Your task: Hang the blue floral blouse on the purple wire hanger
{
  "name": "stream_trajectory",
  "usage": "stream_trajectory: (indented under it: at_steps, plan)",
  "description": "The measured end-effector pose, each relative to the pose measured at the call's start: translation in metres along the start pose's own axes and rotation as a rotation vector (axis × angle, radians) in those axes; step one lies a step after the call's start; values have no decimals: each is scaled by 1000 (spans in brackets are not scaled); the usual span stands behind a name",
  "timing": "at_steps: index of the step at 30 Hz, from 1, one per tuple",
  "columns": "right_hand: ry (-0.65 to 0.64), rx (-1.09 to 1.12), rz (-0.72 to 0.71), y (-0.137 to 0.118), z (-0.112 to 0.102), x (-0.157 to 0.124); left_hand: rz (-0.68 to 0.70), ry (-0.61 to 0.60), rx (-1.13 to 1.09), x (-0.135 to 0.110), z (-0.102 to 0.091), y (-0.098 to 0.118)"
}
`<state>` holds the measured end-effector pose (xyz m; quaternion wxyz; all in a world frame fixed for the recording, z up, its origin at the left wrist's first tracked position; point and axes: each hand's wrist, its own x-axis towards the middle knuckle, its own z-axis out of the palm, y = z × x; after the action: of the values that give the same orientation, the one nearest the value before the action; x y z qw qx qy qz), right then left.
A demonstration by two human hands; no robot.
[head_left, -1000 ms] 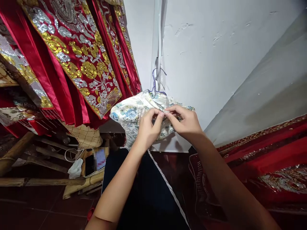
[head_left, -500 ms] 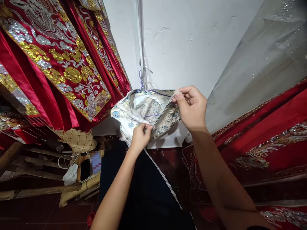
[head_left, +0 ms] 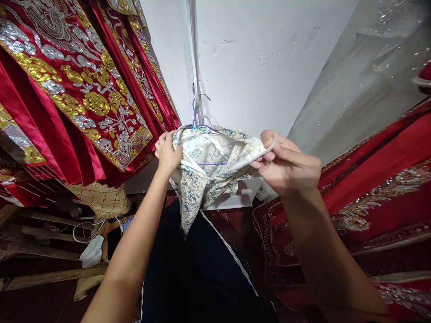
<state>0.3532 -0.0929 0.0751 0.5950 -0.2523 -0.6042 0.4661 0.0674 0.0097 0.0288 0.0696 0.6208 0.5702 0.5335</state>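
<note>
A cream garment with blue and green floral print point(head_left: 202, 170) hangs on a purple wire hanger point(head_left: 198, 128) against the white wall. My left hand point(head_left: 167, 154) grips the garment's left edge, fingers closed on the cloth. My right hand point(head_left: 288, 165) pinches the white-piped right edge and holds it out to the side, so the top of the garment is spread open between both hands. Below it a dark navy cloth with a white stripe point(head_left: 202, 273) hangs down.
Red satin costumes with gold and silver embroidery point(head_left: 81, 89) hang at the left. More red embroidered fabric point(head_left: 370, 202) lies at the right under a clear plastic sheet point(head_left: 363, 89). Wooden poles point(head_left: 50, 276), a quilted beige piece point(head_left: 101, 199) and a white rag point(head_left: 89, 253) sit at lower left.
My hands have moved apart: the left went up to the garment's left edge, the right pulled the right edge outward and down, spreading the garment open on the hanger.
</note>
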Motion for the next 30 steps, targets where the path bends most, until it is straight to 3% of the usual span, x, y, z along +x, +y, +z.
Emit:
stream_trajectory:
  at_steps: [3,6,9,11,15,20,25,30]
  plan:
    - [170,-91,-160,1,-28,13,-168,-121,-282,8,8,-23]
    - [282,-62,-291,17,-67,37,-229,-161,-425,3,14,-31]
    - [397,-35,-286,43,-95,58,-262,-147,-463,-4,17,-32]
    - [471,-80,-267,60,-102,64,-295,-130,-479,-6,16,-35]
    - [492,-288,-294,78,-93,70,-327,-66,-525,-11,6,-46]
    - [366,-571,-334,81,-75,93,-353,86,-653,-23,-9,-57]
    - [177,-753,-143,106,-64,113,-495,123,-849,-37,-14,-64]
    - [142,-660,5,146,-61,109,-645,101,-1066,-67,8,-61]
